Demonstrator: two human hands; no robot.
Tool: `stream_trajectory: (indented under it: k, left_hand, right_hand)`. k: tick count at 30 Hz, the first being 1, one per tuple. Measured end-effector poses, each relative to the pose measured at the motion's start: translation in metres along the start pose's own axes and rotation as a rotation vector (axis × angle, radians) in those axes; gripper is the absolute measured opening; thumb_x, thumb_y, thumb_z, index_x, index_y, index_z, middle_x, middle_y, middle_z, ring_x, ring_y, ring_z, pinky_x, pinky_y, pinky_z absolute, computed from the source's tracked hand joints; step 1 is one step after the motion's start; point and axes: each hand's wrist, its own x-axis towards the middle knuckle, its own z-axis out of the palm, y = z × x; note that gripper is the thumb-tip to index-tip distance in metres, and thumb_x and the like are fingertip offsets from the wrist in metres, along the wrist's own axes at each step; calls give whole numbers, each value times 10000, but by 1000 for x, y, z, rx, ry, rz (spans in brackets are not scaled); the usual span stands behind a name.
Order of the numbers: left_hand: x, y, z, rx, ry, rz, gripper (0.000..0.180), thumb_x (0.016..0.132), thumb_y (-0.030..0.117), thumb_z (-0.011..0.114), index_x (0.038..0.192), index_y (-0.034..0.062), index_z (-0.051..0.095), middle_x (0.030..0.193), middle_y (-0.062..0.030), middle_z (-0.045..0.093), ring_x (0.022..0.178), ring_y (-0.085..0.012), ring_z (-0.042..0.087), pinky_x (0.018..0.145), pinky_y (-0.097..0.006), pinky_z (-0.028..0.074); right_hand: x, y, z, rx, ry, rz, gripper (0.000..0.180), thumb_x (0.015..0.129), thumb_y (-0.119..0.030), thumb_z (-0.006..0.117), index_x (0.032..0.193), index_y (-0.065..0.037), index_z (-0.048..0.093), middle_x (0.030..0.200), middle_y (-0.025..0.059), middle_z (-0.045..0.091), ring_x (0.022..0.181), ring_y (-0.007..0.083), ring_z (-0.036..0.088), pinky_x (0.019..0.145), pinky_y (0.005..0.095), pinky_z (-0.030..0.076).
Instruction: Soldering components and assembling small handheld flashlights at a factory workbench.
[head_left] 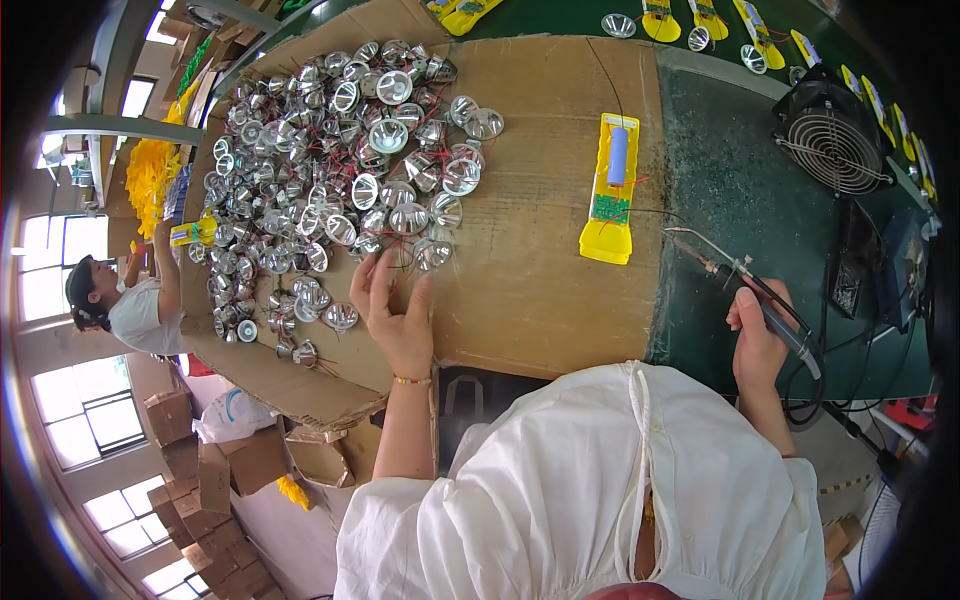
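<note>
My left hand (398, 318) reaches to the near edge of a heap of shiny lamp reflectors (330, 150) with thin red wires. Its fingers are apart, with the fingertips at a reflector (434, 254) and its wires; no firm grip shows. My right hand (762, 335) is closed around a soldering iron (778, 325), whose tip and thin solder guide tube point left toward the yellow housing. That yellow flashlight housing (606, 243) lies on the cardboard between my hands. A blue-purple battery cell (618, 158) and a green circuit board (609, 207) sit in it, with loose wires.
Cardboard (530, 300) covers the left of the green bench (715, 150). A black fan (835, 140) stands at the right, near a dark tray (850, 265) and cables. More yellow housings (760, 35) line the far edge. Another person (140, 310) works at the left.
</note>
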Motion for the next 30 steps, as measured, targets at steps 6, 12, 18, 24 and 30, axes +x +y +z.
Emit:
stream_trajectory:
  k: [6,12,18,24,30]
  left_hand:
    - [14,24,24,-312,-165,62,58,784,-7,639,837,-13,662,829,-56,657,846,-150,605,775,-256,463]
    - [12,72,75,-277,-505,-136,104,757,101,702,779,7,664,687,-63,608,619,-100,558,571,-229,438]
    - [9,91,109,-310,-552,79,99,750,86,684,732,-2,644,745,-95,597,584,-163,568,542,-273,462]
    - [9,96,113,-204,-527,102,108,739,65,679,685,-7,620,705,-93,574,573,-183,570,529,-283,465]
    - [12,97,113,-206,-545,110,103,737,60,674,683,-6,617,696,-88,567,565,-183,566,524,-284,458]
  right_hand:
    - [-4,0,2,-5,-48,1,197,802,-136,646,896,17,563,674,44,552,552,79,506,510,199,412]
    - [2,-6,19,-39,-170,-116,184,770,-105,684,875,9,586,710,28,580,592,65,529,539,192,421]
    - [10,-5,41,-133,-115,-202,150,780,-106,683,843,-1,597,683,1,579,600,38,490,532,190,399]
    - [16,-1,47,-66,-102,-108,147,779,-102,686,835,0,596,667,2,577,589,33,488,518,185,392]
    - [18,4,46,-83,-133,-54,144,779,-99,685,821,2,591,665,-1,578,571,32,485,507,185,388]
